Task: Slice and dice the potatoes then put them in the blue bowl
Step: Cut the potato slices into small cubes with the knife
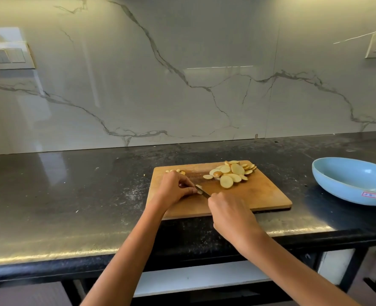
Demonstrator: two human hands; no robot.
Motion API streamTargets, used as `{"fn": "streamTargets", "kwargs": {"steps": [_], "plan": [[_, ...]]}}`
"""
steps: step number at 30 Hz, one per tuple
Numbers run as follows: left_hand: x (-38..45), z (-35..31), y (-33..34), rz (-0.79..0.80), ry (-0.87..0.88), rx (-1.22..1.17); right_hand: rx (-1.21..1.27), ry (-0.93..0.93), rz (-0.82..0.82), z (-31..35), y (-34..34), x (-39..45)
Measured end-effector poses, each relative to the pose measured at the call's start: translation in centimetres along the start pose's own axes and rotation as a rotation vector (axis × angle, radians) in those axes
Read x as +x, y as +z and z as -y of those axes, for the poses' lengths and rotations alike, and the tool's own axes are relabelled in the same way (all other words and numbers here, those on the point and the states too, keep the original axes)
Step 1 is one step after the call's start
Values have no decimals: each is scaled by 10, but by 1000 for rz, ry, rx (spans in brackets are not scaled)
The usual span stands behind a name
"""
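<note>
Two bare hands work over a rectangular wooden cutting board [259, 195] with rounded corners, lying on a speckled, glossy black counter [72, 195]. The left hand [174, 189] curls its fingers down on a small pale potato piece [199, 189], mostly hidden under the fingertips. The right hand [231, 214] is clenched round the handle of a knife [202, 192], whose thin blade meets that piece; the handle itself cannot be seen. Flat oval potato slices [232, 173] with tan skins lie heaped at the board's far edge, and what may be diced bits [176, 171] sit at its far left corner. The smooth, shallow blue bowl [352, 182] stands well apart to the right
</note>
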State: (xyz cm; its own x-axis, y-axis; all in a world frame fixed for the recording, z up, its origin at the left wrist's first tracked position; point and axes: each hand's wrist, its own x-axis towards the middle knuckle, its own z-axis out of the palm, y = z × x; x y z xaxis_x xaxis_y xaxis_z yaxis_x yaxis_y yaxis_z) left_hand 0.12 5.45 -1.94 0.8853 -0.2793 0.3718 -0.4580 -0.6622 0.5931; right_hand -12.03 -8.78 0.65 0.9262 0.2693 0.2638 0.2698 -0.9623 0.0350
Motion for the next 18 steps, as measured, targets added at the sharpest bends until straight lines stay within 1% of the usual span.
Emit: {"fn": "streamTargets", "kwargs": {"steps": [7, 10, 13, 15, 18], "plan": [[-2, -1, 0, 7, 32, 32, 31, 44, 62, -11, -14, -29], [-3, -6, 2, 70, 90, 57, 51, 72, 86, -19, -20, -28], [-2, -8, 5, 111, 109, 102, 101, 148, 24, -26, -22, -29], [-1, -8, 6, 104, 96, 119, 123, 191, -34, -30, -24, -30], [-2, -11, 6, 88, 86, 149, 124, 215, -70, -33, -28, -29]]}}
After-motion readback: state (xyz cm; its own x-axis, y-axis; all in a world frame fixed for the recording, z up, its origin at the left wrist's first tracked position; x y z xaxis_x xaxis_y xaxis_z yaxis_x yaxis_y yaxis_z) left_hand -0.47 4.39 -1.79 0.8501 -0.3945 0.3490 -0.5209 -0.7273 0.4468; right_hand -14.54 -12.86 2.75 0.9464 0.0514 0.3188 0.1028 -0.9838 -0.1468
